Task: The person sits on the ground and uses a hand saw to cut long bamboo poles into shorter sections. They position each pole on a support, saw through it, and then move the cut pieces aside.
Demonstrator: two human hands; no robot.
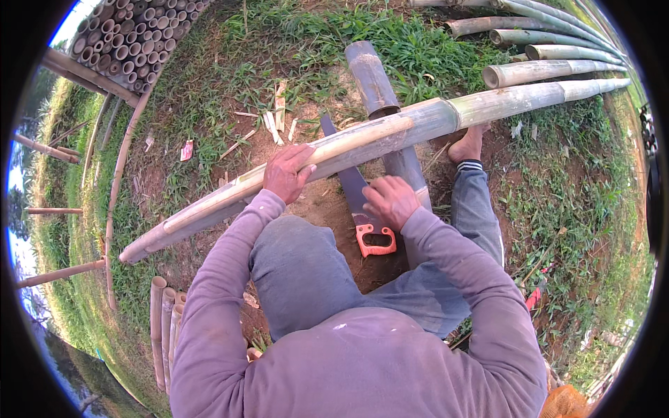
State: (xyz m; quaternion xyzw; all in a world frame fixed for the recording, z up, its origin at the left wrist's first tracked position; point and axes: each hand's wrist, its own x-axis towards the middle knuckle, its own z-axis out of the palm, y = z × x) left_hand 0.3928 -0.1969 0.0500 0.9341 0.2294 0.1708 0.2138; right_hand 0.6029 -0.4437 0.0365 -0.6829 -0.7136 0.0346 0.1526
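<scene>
A long bamboo pole [425, 118] slants across in front of me, its near end low on the left and its far end at the right. My left hand [287, 172] is closed over the pole left of its middle. Beneath the pole, a thicker bamboo piece [403, 167] runs crosswise toward my legs. A handsaw [354, 188] with an orange handle lies with its blade passing under the pole. Beside the blade and over the crosswise bamboo is my right hand [392, 200], its fingers curled; what they hold, if anything, is hidden.
Several bamboo poles [543, 70] lie at the upper right. A stack of cut bamboo [129, 42] fills the upper left, beside a bamboo rail frame [118, 188]. Short bamboo lengths [159, 313] lie at lower left. Split slivers [280, 104] and sawdust litter the grassy ground. My bare foot [468, 144] is under the pole.
</scene>
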